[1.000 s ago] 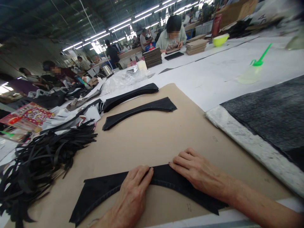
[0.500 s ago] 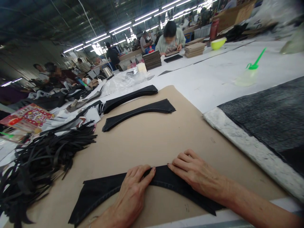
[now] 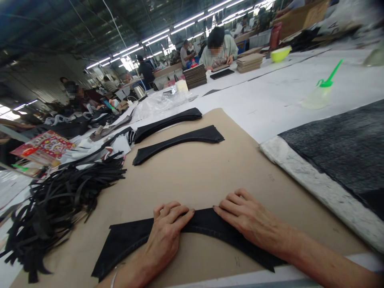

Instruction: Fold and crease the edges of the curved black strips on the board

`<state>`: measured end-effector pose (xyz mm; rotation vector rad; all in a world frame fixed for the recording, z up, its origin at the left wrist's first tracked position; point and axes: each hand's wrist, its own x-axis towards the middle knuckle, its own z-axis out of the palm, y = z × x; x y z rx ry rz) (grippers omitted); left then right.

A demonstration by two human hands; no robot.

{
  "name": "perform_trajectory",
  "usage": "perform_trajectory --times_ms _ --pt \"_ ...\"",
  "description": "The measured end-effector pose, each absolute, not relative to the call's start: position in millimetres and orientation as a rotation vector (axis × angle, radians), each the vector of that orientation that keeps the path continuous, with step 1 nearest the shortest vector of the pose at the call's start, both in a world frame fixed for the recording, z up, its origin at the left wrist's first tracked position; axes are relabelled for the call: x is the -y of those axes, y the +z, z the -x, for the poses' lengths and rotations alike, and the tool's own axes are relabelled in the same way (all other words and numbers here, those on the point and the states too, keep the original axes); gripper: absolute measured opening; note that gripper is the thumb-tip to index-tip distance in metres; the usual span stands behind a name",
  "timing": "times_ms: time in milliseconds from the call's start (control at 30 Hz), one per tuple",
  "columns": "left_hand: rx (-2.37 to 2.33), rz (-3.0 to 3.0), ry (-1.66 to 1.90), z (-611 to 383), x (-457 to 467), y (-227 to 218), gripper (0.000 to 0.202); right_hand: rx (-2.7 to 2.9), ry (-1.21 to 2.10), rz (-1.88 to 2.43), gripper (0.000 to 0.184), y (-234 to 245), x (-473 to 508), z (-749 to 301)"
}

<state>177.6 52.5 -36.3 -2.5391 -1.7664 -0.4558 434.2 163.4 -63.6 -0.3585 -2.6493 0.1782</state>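
A curved black piece of fabric or leather (image 3: 201,222) with a stitched-looking lower edge lies on the tan board (image 3: 192,182) close to me. My left hand (image 3: 167,229) covers part of its middle, fingers bent and pressed together over the upper edge, the thumb lying along it. On the other side, my right hand (image 3: 247,216) rests across the right half with curled fingers, its fingertips at the upper edge. A short stretch of black shows between the hands. Farther up the board lie two stacks of similar curved black pieces, a nearer stack (image 3: 180,141) and a farther stack (image 3: 169,123).
Black strips (image 3: 67,196) are heaped at the left, near a red printed packet (image 3: 48,146). A white-edged slab with dark fabric (image 3: 333,148) borders the right. Beyond are a green-nozzled bottle (image 3: 319,94), a lime bowl (image 3: 280,54) and a person (image 3: 219,50) at the table.
My left hand has slid slightly left along the black piece, its fingers drawn up and back a little. My right hand keeps its place. The view has turned slightly left.
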Motion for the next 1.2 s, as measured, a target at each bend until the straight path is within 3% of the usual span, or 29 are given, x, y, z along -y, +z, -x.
perform_trajectory --times_ms 300,467,700,933,1200 --pt "1.25 2.637 0.105 -177.6 -59.6 -20.3 0.034 2.665 0.146 0.348 0.02 -64.8 -163.8 -434.2" --pt "1.499 2.55 -0.338 -196.8 -68.7 -9.4 0.033 2.678 0.097 0.365 0.019 -60.0 -162.4 -434.9" --pt "1.653 2.64 -0.636 -232.2 -73.1 -49.3 0.04 2.684 0.119 0.477 0.023 -54.5 -163.1 -434.7" --pt "1.677 2.725 -0.53 -230.7 -77.0 -52.0 0.038 2.753 0.238 0.577 0.009 -56.8 -177.1 -460.7" --pt "1.756 2.691 -0.249 -240.6 -78.8 -45.2 0.049 2.704 0.19 0.465 0.025 -59.2 -175.4 -480.2"
